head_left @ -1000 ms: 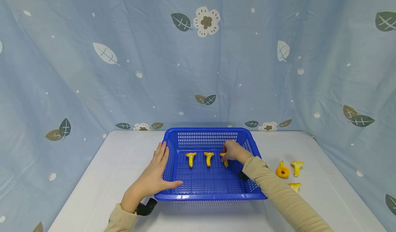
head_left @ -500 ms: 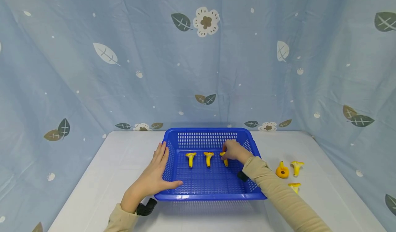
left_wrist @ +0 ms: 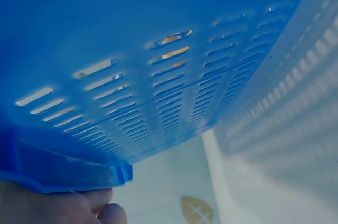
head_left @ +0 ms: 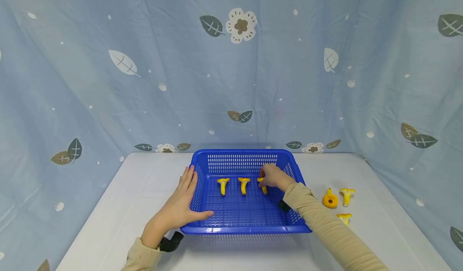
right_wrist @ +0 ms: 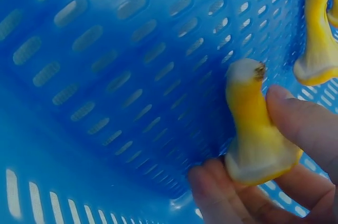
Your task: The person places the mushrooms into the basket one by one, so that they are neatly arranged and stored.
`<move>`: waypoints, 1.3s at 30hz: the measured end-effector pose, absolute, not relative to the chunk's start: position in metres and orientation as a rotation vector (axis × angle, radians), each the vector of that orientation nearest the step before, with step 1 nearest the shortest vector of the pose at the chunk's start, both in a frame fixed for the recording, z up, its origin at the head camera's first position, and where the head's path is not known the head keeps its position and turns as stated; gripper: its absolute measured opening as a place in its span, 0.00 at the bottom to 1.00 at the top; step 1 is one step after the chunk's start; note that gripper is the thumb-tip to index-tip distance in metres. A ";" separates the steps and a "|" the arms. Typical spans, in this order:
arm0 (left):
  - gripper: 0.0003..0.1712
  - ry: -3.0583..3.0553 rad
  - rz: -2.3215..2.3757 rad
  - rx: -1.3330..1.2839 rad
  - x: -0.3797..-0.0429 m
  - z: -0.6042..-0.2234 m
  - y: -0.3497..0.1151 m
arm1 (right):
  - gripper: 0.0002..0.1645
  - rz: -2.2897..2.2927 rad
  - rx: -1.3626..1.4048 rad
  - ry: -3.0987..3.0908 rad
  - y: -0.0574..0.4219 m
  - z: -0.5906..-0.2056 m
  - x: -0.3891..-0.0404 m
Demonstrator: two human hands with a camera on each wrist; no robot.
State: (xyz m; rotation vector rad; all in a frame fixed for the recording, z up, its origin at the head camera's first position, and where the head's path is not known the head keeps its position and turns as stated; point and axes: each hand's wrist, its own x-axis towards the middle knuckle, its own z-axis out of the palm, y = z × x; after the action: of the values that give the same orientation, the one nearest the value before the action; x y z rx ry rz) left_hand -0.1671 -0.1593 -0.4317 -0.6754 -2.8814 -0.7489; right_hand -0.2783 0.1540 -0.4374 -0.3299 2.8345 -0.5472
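Observation:
In the head view a blue plastic basket (head_left: 246,230) stands on the table, two yellow chanterelle mushrooms lying in it: a left one (head_left: 223,187) and a middle one (head_left: 244,186). To their right my right hand (head_left: 273,177) pinches a third chanterelle (right_wrist: 252,123) at the basket floor; the right wrist view has the thumb on one side of it and fingers on the other. My left hand (head_left: 178,206) rests on the basket's left rim, fingers stretched along it and thumb over the front corner. The left wrist view shows the slotted basket wall (left_wrist: 169,92) and part of that hand.
Right of the basket, on the white table (head_left: 144,186), lie an orange-yellow mushroom (head_left: 330,199), a yellow one (head_left: 347,196) and another (head_left: 344,218) partly behind the right sleeve (head_left: 332,227). A blue patterned curtain (head_left: 231,82) hangs behind and at both sides.
Almost nothing differs. The right hand stays at the third chanterelle with only a tiny shift, and the left hand keeps its place on the rim.

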 end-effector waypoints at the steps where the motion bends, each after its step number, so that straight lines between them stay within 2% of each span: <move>1: 0.74 -2.882 -0.751 -0.675 -0.167 -0.432 -0.159 | 0.19 -0.543 -0.337 2.836 0.154 -0.437 -0.278; 21: 0.74 -2.888 -0.753 -0.659 -0.165 -0.430 -0.159 | 0.25 -0.699 -0.383 2.792 0.162 -0.430 -0.281; 32: 0.74 -2.879 -0.754 -0.656 -0.165 -0.429 -0.159 | 0.18 -1.016 -0.475 2.908 0.173 -0.420 -0.284; 39: 0.74 -2.895 -0.727 -0.640 -0.165 -0.430 -0.158 | 0.19 -1.238 -0.485 2.937 0.187 -0.415 -0.283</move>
State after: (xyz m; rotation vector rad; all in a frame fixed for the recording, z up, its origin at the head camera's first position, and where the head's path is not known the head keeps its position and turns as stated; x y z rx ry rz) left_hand -0.1647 -0.1578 -0.4299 -0.6395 -2.8946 -0.7269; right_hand -0.2835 0.1868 -0.4154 -0.4853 2.9367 -1.2383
